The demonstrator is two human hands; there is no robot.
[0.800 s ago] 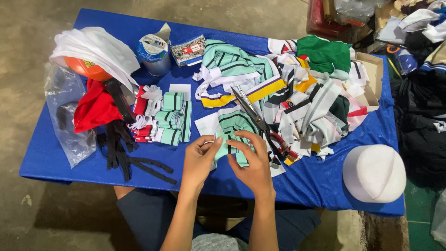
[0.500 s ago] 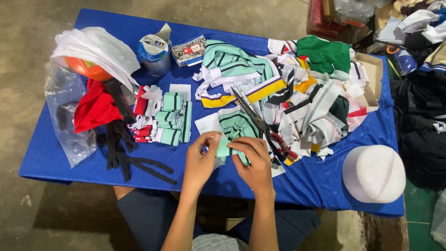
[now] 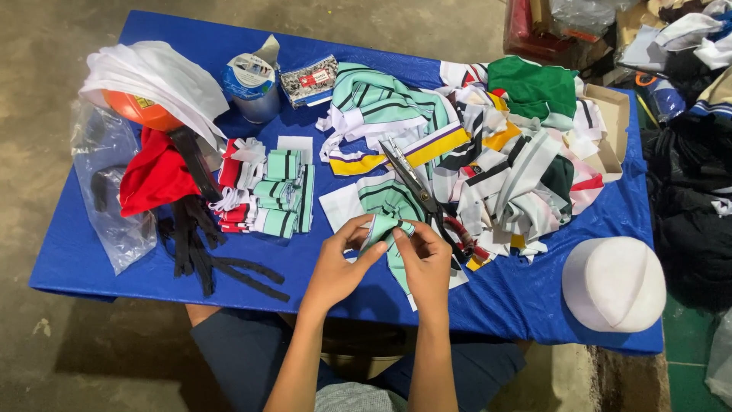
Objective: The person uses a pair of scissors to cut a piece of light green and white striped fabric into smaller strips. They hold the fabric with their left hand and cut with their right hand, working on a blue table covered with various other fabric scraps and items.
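Hands, left [image 3: 339,263] and right [image 3: 427,263], pinch mint striped fabric strip [image 3: 383,227] between fingers.

Place: a small, makeshift sewing workshop.
Work surface: blue cloth-covered table [image 3: 91,259] on a bare concrete floor [image 3: 46,358].
Materials: heap of striped fabric offcuts [image 3: 503,160], black fabric strips [image 3: 206,252].
Tools: long metal scissors [image 3: 415,183].

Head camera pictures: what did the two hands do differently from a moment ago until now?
The left hand and right hand drew closer together and lifted slightly toward the pile, folding the mint-green striped fabric strip smaller between their fingertips. Both hands kept hold of it throughout. The long metal scissors, the white round cap and the blue cloth-covered table stayed where they were.
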